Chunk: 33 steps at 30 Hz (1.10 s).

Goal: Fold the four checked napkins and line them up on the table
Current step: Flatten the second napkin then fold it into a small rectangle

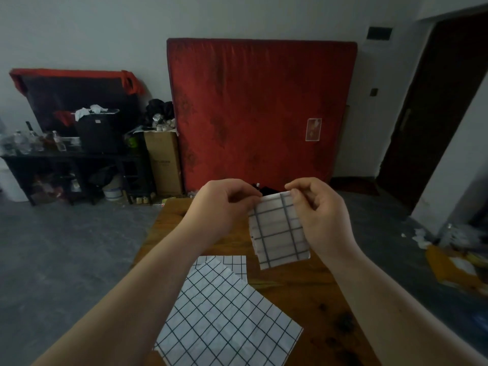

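No words can be read anywhere. A small red and white label (313,129) is sticking on the big red mattress (261,112) leaning on the far wall, but its marks are too blurry to read. The brown cardboard box (163,162) to the left of the mattress is showing some faint print, too small to make out.

The left hand (224,204) and the right hand (319,210) are holding a folded checked napkin (280,231) up in the air above the wooden table (303,291). Each hand is pinching one top corner with the fingers curled in tight. The napkin is hanging down between the hands, and its layers are showing a little along the left edge. How many times it is folded is hard to tell.

Nearer on the table, a big open checked napkin (224,313) is lying flat and turned like a diamond. Its near corner is running off the bottom of the picture. Another checked napkin (233,262) is peeking out from under its far side, mostly covered. A fourth napkin cannot be picked out.

Something dark (266,190) is sitting behind the hands at the far end of the table, mostly hidden. On the far left, a black shelf (76,165) is holding bottles and clutter that are too dim to name.
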### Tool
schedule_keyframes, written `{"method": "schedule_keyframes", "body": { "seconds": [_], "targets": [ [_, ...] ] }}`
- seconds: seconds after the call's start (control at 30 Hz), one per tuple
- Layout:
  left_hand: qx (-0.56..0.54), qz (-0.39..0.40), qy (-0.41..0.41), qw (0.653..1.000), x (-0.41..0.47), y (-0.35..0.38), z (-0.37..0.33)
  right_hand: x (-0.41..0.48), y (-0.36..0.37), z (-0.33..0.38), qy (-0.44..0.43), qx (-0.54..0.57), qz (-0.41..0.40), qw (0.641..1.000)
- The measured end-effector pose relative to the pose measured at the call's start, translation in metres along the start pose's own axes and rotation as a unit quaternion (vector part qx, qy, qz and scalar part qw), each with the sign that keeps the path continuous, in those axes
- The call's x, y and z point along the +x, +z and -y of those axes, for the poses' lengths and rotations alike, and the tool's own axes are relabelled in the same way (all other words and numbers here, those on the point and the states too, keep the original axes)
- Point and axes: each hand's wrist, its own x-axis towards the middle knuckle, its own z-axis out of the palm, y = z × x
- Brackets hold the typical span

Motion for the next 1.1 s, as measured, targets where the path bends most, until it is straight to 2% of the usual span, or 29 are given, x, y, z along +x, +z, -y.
{"method": "schedule_keyframes", "body": {
  "seconds": [0.13, 0.23, 0.6, 0.7, 0.8, 0.87, 1.1],
  "targets": [
    [-0.020, -0.038, -0.003, 0.999, 0.001, 0.002, 0.001, -0.003, 0.002, -0.002, 0.090, 0.097, 0.036, 0.991],
    [-0.011, -0.059, -0.010, 0.998, 0.000, 0.005, 0.002, -0.006, 0.008, -0.005, 0.146, 0.116, 0.076, 0.980],
    [0.013, -0.003, -0.008, 1.000, 0.000, 0.007, 0.002, -0.004, 0.006, -0.008, 0.112, -0.006, 0.053, 0.992],
    [0.015, -0.001, -0.008, 1.000, 0.000, 0.008, 0.001, -0.005, 0.005, -0.007, 0.122, 0.021, 0.048, 0.991],
    [0.006, -0.025, -0.013, 1.000, 0.000, 0.012, 0.001, -0.008, 0.006, -0.006, 0.170, 0.097, 0.071, 0.978],
    [0.012, -0.042, -0.018, 0.999, 0.000, 0.012, 0.003, -0.010, 0.007, -0.006, 0.192, 0.107, 0.086, 0.972],
    [0.055, 0.052, -0.008, 0.997, 0.005, 0.005, 0.002, -0.010, 0.004, -0.006, 0.110, -0.026, 0.105, 0.988]
  ]
}}
